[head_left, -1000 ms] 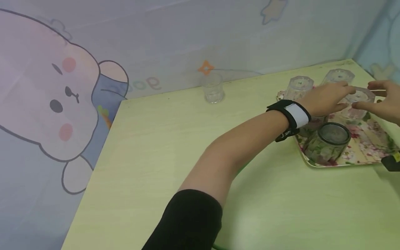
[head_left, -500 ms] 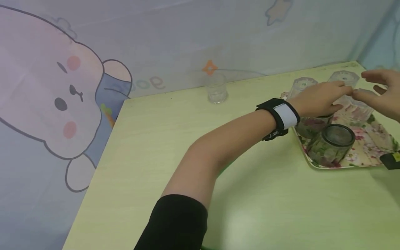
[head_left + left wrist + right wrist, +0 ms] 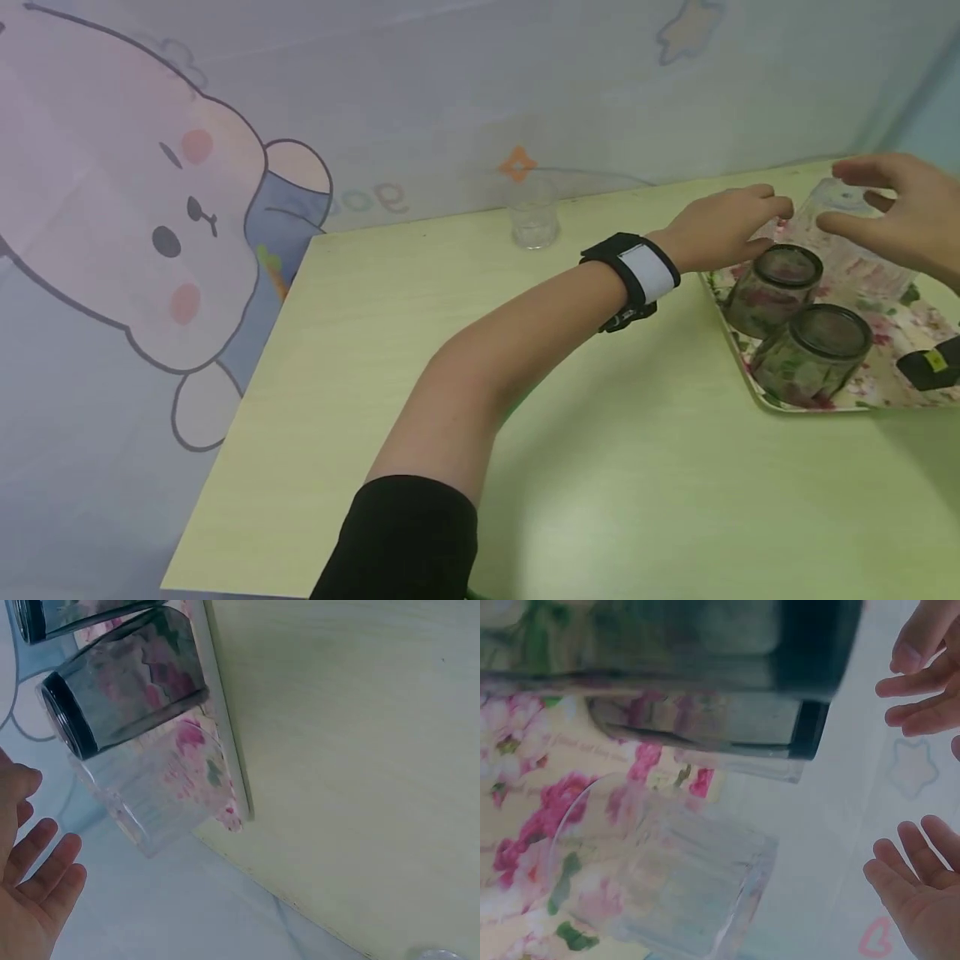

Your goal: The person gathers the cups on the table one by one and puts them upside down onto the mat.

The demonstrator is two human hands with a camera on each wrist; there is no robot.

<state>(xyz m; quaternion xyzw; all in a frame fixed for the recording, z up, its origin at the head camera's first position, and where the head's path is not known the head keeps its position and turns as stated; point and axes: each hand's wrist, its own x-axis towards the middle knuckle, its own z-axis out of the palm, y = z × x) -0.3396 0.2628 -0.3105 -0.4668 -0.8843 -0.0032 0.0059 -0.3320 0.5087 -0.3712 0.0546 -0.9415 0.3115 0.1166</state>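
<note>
Head view: L hand (image 3: pixel 723 227) reaches over the near-left edge of the flowered rectangular tray (image 3: pixel 862 400), fingers straight and apart, holding nothing. R hand (image 3: pixel 896 208) hovers above the tray's far side, fingers loosely spread around a clear ribbed glass tumbler (image 3: pixel 847 237) standing upside down on the tray; can't tell if fingertips touch it. The tumbler is see-through, faceted, base up, pink flowers of the tray showing through it. Two dark-tinted smoky glass tumblers (image 3: pixel 772 287) also upside down on the tray, nearer the camera than the clear one, just beside each other. A small clear glass cup (image 3: pixel 532 218) stands upright on the pale green table (image 3: pixel 465 333), well apart from the tray, to its left by the wall. Black wrist strap w/ white patch (image 3: pixel 633 271) on the L forearm.

L wrist view: L hand (image 3: pixel 30 900) open, fingers straight, near the clear tumbler (image 3: pixel 154 799) but apart from it. Tumbler sits at the tray's edge, next to a tinted tumbler (image 3: pixel 120 694).

R wrist view: both hands seen, R hand (image 3: pixel 915 900) open, apart from the clear tumbler (image 3: pixel 664 881). Tumbler on the tray's floral print (image 3: pixel 517 787), ribbed walls blurry; tinted tumbler (image 3: pixel 705 727) just beside it.
</note>
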